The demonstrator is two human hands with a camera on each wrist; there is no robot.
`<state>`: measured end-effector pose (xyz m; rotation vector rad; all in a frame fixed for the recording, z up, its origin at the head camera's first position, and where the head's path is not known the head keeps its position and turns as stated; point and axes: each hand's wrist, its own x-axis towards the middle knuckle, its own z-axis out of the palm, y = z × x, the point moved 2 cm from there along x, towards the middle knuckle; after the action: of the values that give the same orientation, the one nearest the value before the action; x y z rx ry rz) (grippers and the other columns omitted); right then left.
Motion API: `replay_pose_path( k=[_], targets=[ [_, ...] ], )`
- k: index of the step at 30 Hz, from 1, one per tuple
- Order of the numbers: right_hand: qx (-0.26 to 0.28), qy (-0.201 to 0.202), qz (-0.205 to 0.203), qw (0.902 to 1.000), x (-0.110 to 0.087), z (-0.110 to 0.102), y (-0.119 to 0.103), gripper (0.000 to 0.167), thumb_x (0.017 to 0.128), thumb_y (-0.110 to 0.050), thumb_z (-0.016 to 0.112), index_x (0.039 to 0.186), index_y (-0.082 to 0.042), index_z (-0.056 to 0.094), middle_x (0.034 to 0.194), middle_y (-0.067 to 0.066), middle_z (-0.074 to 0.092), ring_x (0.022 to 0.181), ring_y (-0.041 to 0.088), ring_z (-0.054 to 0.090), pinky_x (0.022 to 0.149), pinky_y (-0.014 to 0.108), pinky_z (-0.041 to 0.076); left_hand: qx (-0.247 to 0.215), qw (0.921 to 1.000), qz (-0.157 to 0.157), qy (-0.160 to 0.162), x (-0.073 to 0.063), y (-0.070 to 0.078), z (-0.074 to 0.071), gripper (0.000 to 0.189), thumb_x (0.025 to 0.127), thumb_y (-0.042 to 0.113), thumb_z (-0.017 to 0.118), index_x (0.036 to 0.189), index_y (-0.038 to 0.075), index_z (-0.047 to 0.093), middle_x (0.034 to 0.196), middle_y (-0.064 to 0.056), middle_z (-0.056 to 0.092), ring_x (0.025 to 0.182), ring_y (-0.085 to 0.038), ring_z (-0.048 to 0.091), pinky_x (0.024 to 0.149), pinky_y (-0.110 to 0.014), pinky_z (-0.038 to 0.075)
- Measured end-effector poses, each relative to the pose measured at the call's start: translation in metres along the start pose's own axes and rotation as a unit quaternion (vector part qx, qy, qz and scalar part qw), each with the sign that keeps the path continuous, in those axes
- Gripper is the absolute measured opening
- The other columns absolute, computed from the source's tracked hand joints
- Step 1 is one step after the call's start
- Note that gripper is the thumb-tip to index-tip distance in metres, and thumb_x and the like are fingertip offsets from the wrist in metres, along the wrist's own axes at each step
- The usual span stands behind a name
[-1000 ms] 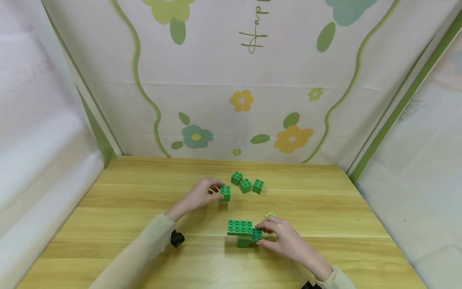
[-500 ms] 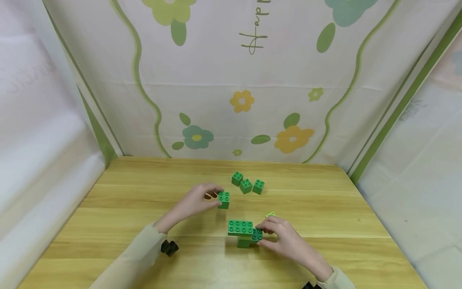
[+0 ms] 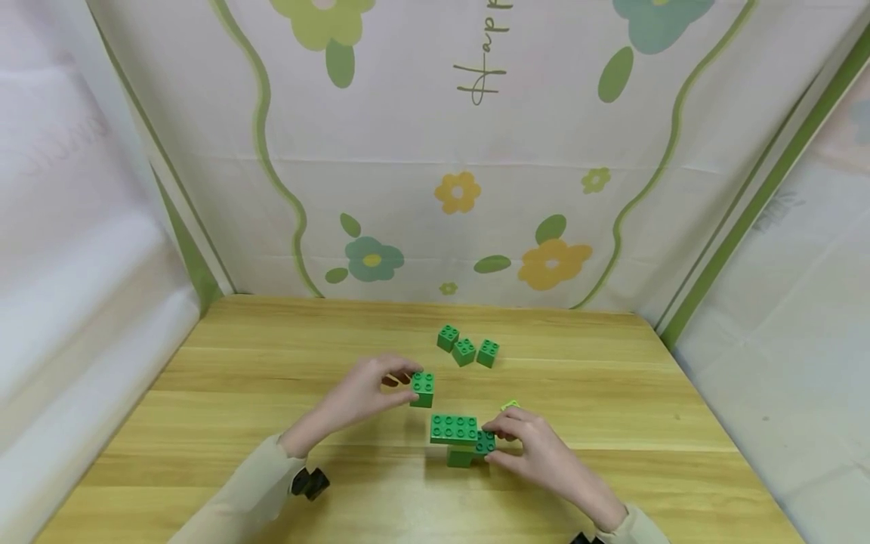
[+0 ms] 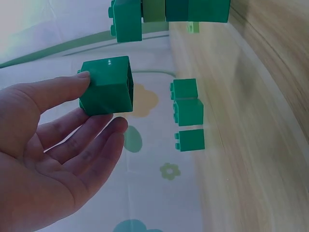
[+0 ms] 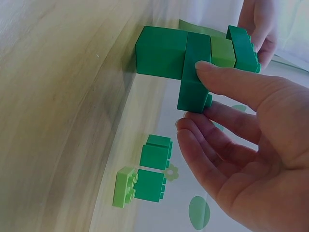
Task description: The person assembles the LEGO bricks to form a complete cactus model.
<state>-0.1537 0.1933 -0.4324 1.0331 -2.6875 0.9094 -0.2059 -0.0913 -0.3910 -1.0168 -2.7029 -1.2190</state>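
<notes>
My left hand (image 3: 363,391) pinches a square green toy building brick (image 3: 423,390) between thumb and fingers, above the table and behind a small brick stack. This stack (image 3: 454,428) has a green block (image 5: 161,53) at its base, then a longer dark green brick (image 5: 193,94), a light green brick (image 5: 222,52) and a wide green brick (image 5: 243,50) on top. Its dark green layer juts out to the right, and my right hand (image 3: 537,447) pinches that end. In the left wrist view the held brick (image 4: 107,87) shows its hollow underside facing the table.
Three loose green bricks (image 3: 464,352) stand close together towards the back of the wooden table (image 3: 272,355). A light green brick (image 3: 510,405) lies just behind the right hand, partly hidden by it. A white flowered cloth (image 3: 381,189) hangs beyond the far edge.
My left hand has brought its brick nearer to me, from beside the loose bricks to just behind the stack. The right hand keeps its hold on the stack.
</notes>
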Motion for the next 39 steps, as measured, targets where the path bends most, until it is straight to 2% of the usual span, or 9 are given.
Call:
replay_pose_path(
  k=[9,14,20,25,33,39],
  targets=[
    [-0.003,-0.004,0.026,0.9996,0.0,0.0,0.003,0.031,0.079,-0.012,0.082,0.108,-0.008,0.072,0.094,-0.002,0.067,0.081,0.016,0.063,0.069,0.025,0.059,0.001,0.9995,0.028,0.016,-0.006,0.011,0.001,0.038,0.087,0.015,0.075,0.122,0.003,0.066,0.117,-0.012,0.072,0.097,-0.024,0.07,0.084,-0.035,0.062],
    [-0.006,0.002,0.029,0.9996,0.0,0.0,0.004,0.032,0.078,-0.012,0.082,0.108,-0.007,0.072,0.095,-0.001,0.068,0.081,0.016,0.063,0.069,0.024,0.059,0.007,0.9988,0.042,0.024,-0.008,0.014,0.002,0.037,0.088,0.016,0.075,0.121,0.003,0.066,0.115,-0.011,0.072,0.095,-0.022,0.07,0.082,-0.031,0.062],
    [-0.007,0.01,0.012,0.9999,0.0,0.001,0.005,0.031,0.078,-0.009,0.082,0.107,-0.006,0.072,0.095,0.0,0.068,0.08,0.015,0.063,0.067,0.024,0.058,0.008,0.9985,0.044,0.032,-0.009,0.017,0.001,0.035,0.088,0.014,0.075,0.12,0.004,0.067,0.113,-0.011,0.072,0.094,-0.02,0.07,0.081,-0.033,0.062],
    [-0.004,0.011,0.015,0.9998,0.001,0.002,0.007,0.031,0.078,-0.01,0.082,0.107,-0.007,0.072,0.095,-0.001,0.067,0.08,0.016,0.063,0.068,0.024,0.058,0.007,0.9981,0.047,0.039,-0.01,0.022,0.0,0.036,0.086,0.014,0.076,0.12,0.003,0.067,0.112,-0.01,0.073,0.093,-0.02,0.071,0.081,-0.031,0.062],
    [-0.004,0.009,0.021,0.9997,0.001,0.003,0.01,0.032,0.079,-0.012,0.082,0.109,-0.008,0.072,0.095,-0.002,0.067,0.081,0.016,0.064,0.069,0.024,0.059,-0.007,0.9986,0.044,0.029,-0.012,0.026,0.003,0.037,0.086,0.015,0.076,0.12,0.004,0.067,0.113,-0.009,0.073,0.094,-0.021,0.071,0.081,-0.029,0.062],
    [-0.008,0.014,0.004,0.9999,0.002,0.003,0.009,0.031,0.079,-0.011,0.082,0.108,-0.008,0.072,0.094,-0.001,0.067,0.079,0.014,0.063,0.067,0.023,0.058,-0.007,0.9987,0.046,0.022,-0.012,0.024,0.006,0.034,0.087,0.015,0.075,0.119,0.004,0.068,0.112,-0.01,0.073,0.093,-0.022,0.071,0.08,-0.031,0.062]
  ],
)
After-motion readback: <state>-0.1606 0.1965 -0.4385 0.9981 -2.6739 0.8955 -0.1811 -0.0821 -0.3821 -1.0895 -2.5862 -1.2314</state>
